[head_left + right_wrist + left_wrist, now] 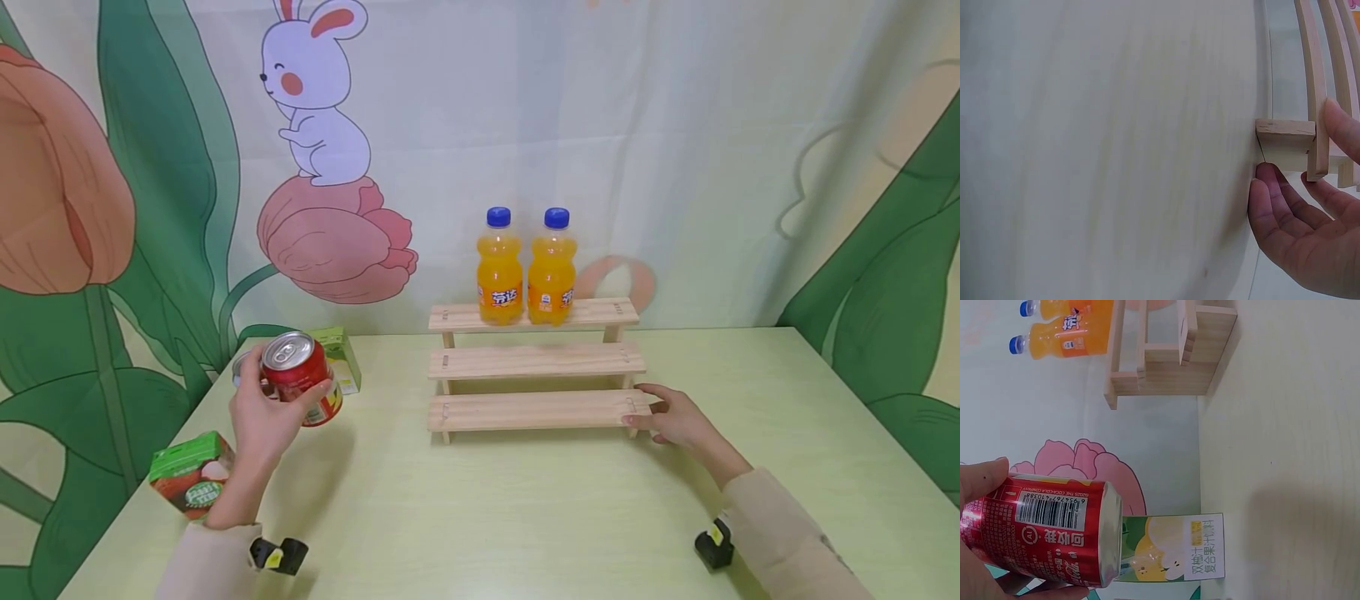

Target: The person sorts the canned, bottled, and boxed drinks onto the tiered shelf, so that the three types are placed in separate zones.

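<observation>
My left hand (270,417) grips a red Coca-Cola can (296,379) in the air over the table's left side. The left wrist view shows the can (1041,531) tilted on its side there, thumb and fingers around it. At the centre back stands a three-step wooden rack (536,362). My right hand (678,417) holds the right end of its lowest step, with thumb and a finger at the plank (1316,94) and the other fingers curled near the leg. Two orange soda bottles, one left (500,275) and one right (552,275), stand upright on the top step.
A green juice carton (347,358) stands behind the held can. Another carton (197,475), green and brown, is beside my left forearm. A second can (238,367) shows partly behind my left hand. A printed curtain (697,167) hangs along the table's back edge.
</observation>
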### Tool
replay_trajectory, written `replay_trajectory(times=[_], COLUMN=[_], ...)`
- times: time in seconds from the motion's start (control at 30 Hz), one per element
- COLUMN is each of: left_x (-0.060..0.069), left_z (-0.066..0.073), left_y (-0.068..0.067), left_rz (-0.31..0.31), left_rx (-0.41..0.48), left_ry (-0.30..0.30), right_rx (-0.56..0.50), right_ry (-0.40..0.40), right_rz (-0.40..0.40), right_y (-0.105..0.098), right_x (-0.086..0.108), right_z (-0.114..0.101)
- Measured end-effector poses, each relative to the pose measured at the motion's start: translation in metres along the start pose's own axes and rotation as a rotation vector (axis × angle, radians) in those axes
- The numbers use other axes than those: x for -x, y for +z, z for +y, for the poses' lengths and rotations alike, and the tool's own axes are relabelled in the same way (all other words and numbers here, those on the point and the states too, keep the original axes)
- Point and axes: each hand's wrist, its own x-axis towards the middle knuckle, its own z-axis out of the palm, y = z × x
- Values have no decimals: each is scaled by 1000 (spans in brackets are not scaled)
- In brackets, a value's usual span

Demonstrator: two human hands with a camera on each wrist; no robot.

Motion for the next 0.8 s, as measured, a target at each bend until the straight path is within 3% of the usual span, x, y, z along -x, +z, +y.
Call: replay_trajectory(times=[0.37,0.8], left_x=[1,2], left_z=[7,16], left_y=[-2,1], left_rz=[-18,-47], left_rx=[7,2], left_ry=[-3,40], right_rx=[-1,-8], right_ry=[-7,12], right_rz=[5,8], right_y=[0,1], right_x=[1,1], right_z=[-1,-2])
